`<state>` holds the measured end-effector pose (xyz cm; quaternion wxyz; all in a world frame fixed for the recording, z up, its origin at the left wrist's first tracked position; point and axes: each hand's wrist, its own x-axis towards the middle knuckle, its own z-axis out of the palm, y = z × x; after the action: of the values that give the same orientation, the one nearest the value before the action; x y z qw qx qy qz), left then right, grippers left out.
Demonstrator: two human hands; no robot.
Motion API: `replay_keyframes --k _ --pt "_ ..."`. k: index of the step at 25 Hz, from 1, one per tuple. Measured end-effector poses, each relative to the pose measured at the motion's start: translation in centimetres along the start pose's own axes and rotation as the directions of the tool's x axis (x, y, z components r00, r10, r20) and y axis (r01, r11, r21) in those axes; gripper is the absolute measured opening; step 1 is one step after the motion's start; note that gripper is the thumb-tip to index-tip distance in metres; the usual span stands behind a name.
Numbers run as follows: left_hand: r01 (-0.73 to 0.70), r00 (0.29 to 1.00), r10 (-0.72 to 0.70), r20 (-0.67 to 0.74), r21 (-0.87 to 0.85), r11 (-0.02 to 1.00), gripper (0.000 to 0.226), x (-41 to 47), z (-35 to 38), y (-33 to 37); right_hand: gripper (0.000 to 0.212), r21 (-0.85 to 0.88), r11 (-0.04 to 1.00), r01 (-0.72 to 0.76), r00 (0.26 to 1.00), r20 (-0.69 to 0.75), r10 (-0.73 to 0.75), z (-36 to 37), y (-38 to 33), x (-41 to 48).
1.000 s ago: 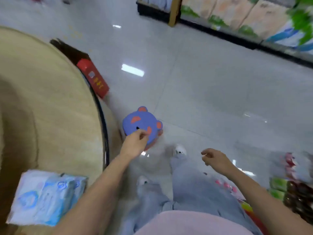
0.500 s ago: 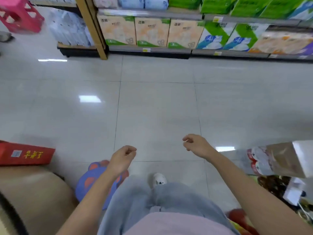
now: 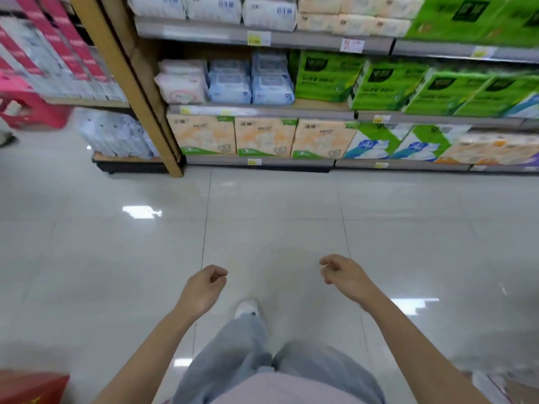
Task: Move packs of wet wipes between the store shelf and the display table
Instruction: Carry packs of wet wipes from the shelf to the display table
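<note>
Wet-wipe packs point(image 3: 251, 83) (blue) sit shelved; left hand point(image 3: 204, 290), right hand point(image 3: 345, 277) loosely curled.

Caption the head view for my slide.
Empty left hand and right hand facing store shelf of blue wet wipe packs.

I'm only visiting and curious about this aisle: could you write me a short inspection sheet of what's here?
Surface: glossy pale floor tiles with light reflections.
Job's things: blue wet wipe packs stacked on the middle shelf, pink packs to their left.
Clutter: red box at the bottom-left corner; pink stool far left.
Hands: left hand and right hand empty, fingers loosely curled.
Cables: nothing seen.
Surroundings: green tissue packs right of the wipes, orange tissue packs below them, wooden shelf post.
</note>
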<state>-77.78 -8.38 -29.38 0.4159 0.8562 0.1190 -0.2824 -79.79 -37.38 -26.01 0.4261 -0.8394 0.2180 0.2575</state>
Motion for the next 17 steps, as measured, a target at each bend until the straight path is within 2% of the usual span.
replay_keyframes --k 5,10,13,17 --pt "-0.175 0.985 0.174 0.015 0.057 0.983 0.019 11.8 -6.2 13.1 0.025 0.029 0.994 -0.102 0.994 -0.046 0.103 -3.7 -3.3 7.6" --pt "-0.228 0.973 0.227 0.033 0.048 0.972 0.02 21.7 -8.3 20.9 0.027 -0.066 0.988 -0.138 0.99 -0.008 0.138 -8.2 -6.5 17.9" --pt "-0.196 0.981 0.196 -0.003 0.022 0.98 0.017 26.3 -9.5 24.4 0.028 -0.225 0.974 -0.037 0.999 0.016 0.042 -12.5 -11.6 24.8" --pt "-0.232 0.972 0.228 -0.059 -0.089 0.969 0.017 30.7 -12.6 29.9 0.02 -0.345 0.916 0.205 0.976 -0.001 -0.218 -18.9 -23.1 32.5"
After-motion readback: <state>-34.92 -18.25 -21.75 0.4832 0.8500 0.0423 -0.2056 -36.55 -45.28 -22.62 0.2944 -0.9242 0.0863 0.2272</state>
